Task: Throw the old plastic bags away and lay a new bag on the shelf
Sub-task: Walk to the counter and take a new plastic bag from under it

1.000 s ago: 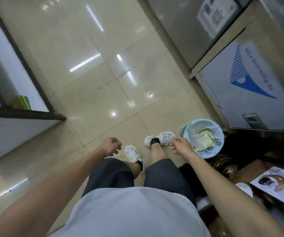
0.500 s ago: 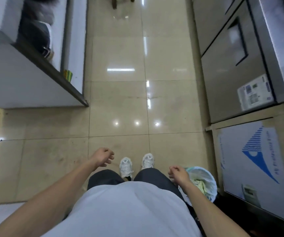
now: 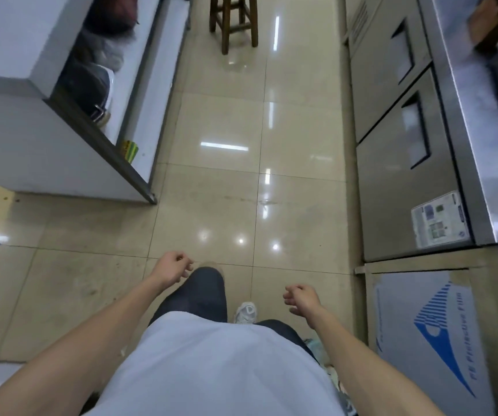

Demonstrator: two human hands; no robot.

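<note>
Two hands are hanging bare over the tiled floor point(image 3: 217, 187), each with fingers loosely curled and nothing between them. The left hand point(image 3: 172, 268) is hovering just ahead of the raised knee; the right hand point(image 3: 301, 298) is trailing a little nearer the body, beside the white shoe point(image 3: 245, 313). No plastic bag, old or new, is showing in either grip. Ahead and to the left of the left hand, well apart from it, the open shelf point(image 3: 103, 139) is running lengthwise away from the person, its dark front edge slanting toward the stool point(image 3: 233, 22) far ahead. The left hand is lying nearer to it than the right. Bundled dark and pale things, perhaps bags, are sitting inside it, with a small green and yellow item point(image 3: 130, 151) near its closer end. To the right of the right hand, steel cabinet doors point(image 3: 404, 163) are lining the aisle. Behind the right forearm a pale blue scrap is peeking out, possibly the bin; what it holds I cannot tell. Judging by this, fetching a new bag is likely coming.
</note>
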